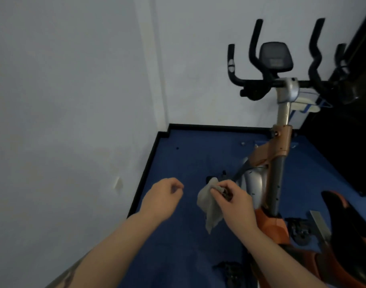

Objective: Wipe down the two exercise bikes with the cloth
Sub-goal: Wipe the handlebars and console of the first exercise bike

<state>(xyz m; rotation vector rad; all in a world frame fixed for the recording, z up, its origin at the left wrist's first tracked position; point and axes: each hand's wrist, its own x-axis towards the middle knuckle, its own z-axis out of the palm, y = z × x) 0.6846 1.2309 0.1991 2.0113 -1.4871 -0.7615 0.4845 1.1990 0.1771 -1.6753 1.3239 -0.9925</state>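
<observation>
An orange and silver exercise bike (279, 146) stands on the right, with black handlebars (254, 84) and a console (275, 57) at the top and a black and orange saddle (344, 231) at the lower right. My right hand (236, 202) grips a crumpled grey cloth (209, 204) in mid-air, left of the bike's frame. My left hand (163, 196) hovers a little to the left of the cloth with its fingers loosely curled, holding nothing. Only one bike shows clearly.
Blue carpet (178, 235) covers the floor, edged by a black skirting board (144, 177) along pale walls (63, 100). A dark panel (344, 142) stands at the far right. Black pedals (300, 233) stick out low on the bike.
</observation>
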